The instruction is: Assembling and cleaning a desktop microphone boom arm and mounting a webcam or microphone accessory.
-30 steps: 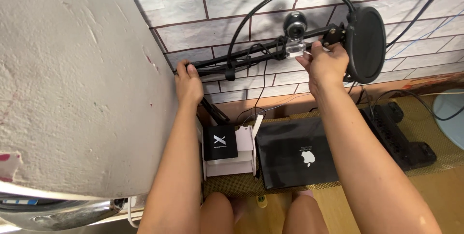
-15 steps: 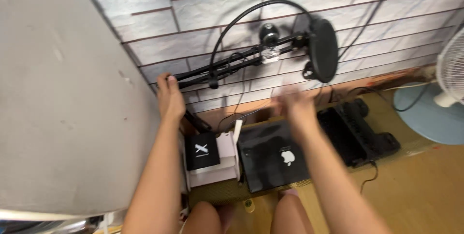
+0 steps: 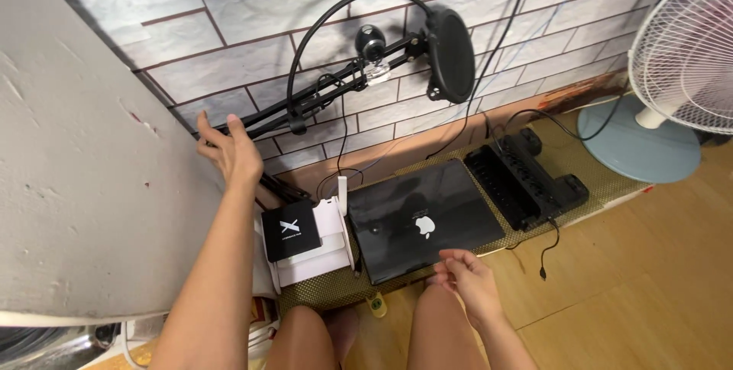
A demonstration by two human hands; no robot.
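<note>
My left hand point(image 3: 226, 150) is raised with fingers spread, right at the lower end of a black microphone boom arm point(image 3: 321, 95) against the brick-pattern wall; it grips nothing. The arm carries a small webcam point(image 3: 372, 38) and a round black pop filter point(image 3: 450, 55). My right hand point(image 3: 467, 278) hangs low over my knee, fingers loosely apart and empty, just in front of a closed black laptop point(image 3: 420, 221) lying on a woven mat point(image 3: 580, 164).
A small black box point(image 3: 290, 232) sits on a white stand point(image 3: 328, 252) left of the laptop. A black ridged stand point(image 3: 523, 179) lies to its right. A white fan point(image 3: 679, 42) with a blue base stands far right. A grey wall surface point(image 3: 84, 187) fills the left. Loose cables trail over the wooden floor.
My right hand let go of the boom arm near the webcam and dropped down to the laptop's front edge. My left hand opened off the arm's lower end. The view swung right, showing the fan.
</note>
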